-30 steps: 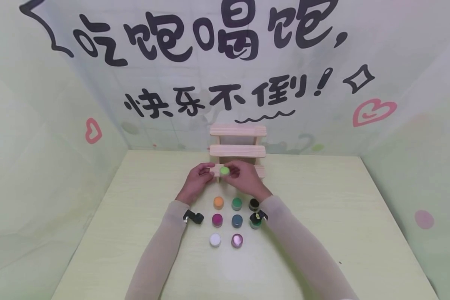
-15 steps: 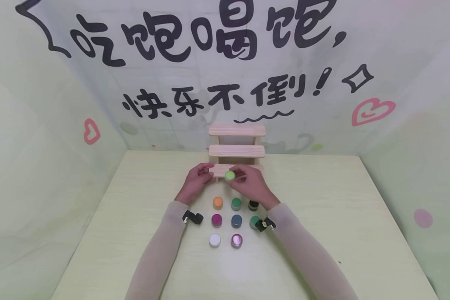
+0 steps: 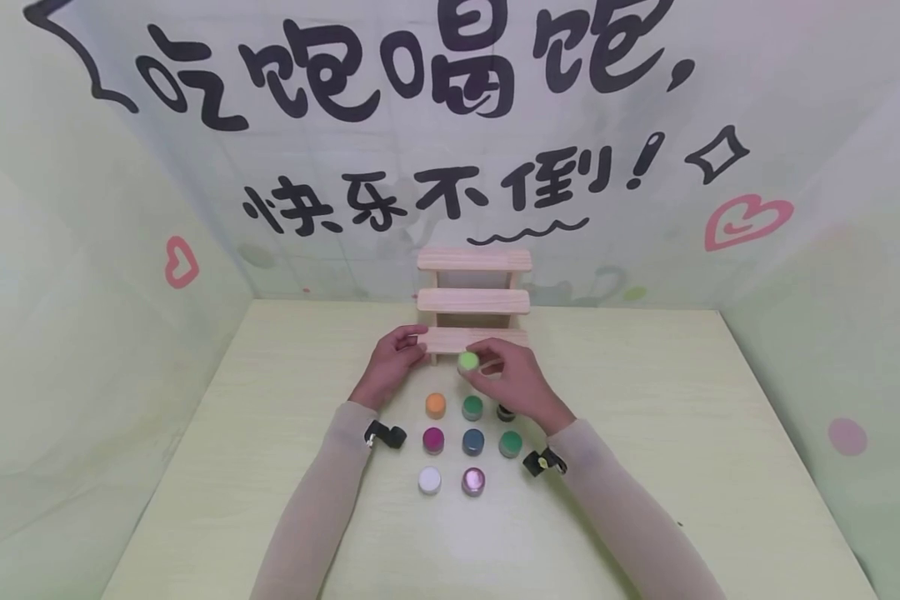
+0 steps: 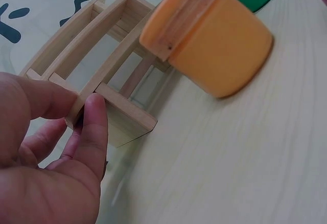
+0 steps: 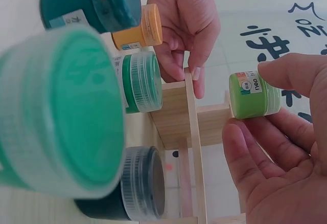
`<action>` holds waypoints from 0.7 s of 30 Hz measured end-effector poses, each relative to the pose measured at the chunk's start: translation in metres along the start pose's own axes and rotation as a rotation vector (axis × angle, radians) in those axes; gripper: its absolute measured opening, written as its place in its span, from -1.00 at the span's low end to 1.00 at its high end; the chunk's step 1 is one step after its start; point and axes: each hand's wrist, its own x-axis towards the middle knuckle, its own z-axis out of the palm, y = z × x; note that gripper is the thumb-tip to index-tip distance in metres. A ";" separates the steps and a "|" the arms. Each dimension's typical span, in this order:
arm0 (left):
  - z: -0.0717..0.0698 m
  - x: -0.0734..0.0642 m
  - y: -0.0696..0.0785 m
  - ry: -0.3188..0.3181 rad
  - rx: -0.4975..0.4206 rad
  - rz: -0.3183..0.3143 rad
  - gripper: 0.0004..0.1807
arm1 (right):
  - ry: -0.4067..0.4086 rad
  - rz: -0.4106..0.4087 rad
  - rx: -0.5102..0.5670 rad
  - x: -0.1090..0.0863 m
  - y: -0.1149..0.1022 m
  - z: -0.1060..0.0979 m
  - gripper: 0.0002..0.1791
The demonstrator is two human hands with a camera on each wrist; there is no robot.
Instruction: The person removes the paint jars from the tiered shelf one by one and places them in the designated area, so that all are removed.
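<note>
A light green paint jar (image 3: 468, 362) is pinched between the thumb and fingers of my right hand (image 3: 517, 381). In the right wrist view the jar (image 5: 250, 95) shows a label and a clear lid, and it is held close over the wooden stepped rack (image 3: 474, 301). My left hand (image 3: 390, 367) grips the left end of the rack's lowest step; in the left wrist view, thumb and fingers pinch that board's end (image 4: 84, 93). Just below the hands stand an orange jar (image 3: 436, 406), a green jar (image 3: 472, 407) and a black jar (image 3: 506, 412), partly hidden by my right hand.
Nearer me on the pale wooden table (image 3: 645, 375) stand a magenta jar (image 3: 433, 440), a blue jar (image 3: 473, 442), another green jar (image 3: 511, 443), a white jar (image 3: 430, 480) and a metallic pink jar (image 3: 473, 481). A printed cloth wall (image 3: 607, 275) rises behind the rack.
My right hand has drawn back from the lowest step, moving right and toward me with the light green jar. My left hand has kept its hold on the rack.
</note>
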 end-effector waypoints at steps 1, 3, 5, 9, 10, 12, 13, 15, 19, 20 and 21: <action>0.000 0.000 0.000 0.001 0.001 -0.001 -0.60 | 0.001 -0.002 0.001 -0.002 0.000 0.000 -0.59; 0.000 0.000 0.000 0.002 0.002 -0.004 -0.60 | 0.002 -0.008 0.010 -0.006 0.000 -0.002 -0.61; 0.000 0.000 0.000 0.002 0.000 -0.003 -0.61 | 0.001 -0.013 0.018 -0.009 0.000 -0.003 -0.63; 0.000 0.001 -0.001 0.002 -0.004 0.004 -0.61 | -0.004 -0.021 0.027 -0.017 0.001 -0.005 -0.67; 0.000 0.001 -0.002 0.001 -0.005 0.007 -0.61 | -0.008 -0.023 0.027 -0.018 0.001 -0.006 -0.66; -0.001 0.002 -0.002 0.001 -0.001 0.010 -0.61 | -0.012 -0.027 0.028 -0.022 0.002 -0.006 -0.64; 0.000 0.002 -0.002 0.000 -0.001 0.011 -0.61 | -0.014 -0.034 0.030 -0.023 0.003 -0.006 -0.62; 0.000 0.001 -0.002 -0.001 0.003 0.013 -0.61 | -0.018 -0.053 0.020 -0.027 0.005 -0.007 -0.58; 0.000 0.000 -0.001 0.004 0.004 0.015 -0.61 | -0.020 -0.098 -0.017 -0.034 0.010 -0.009 -0.55; 0.000 0.000 -0.001 0.005 0.005 0.014 -0.62 | -0.020 -0.104 -0.024 -0.036 0.011 -0.009 -0.56; 0.000 0.000 0.000 0.007 0.006 0.013 -0.62 | -0.020 -0.109 -0.026 -0.038 0.011 -0.010 -0.56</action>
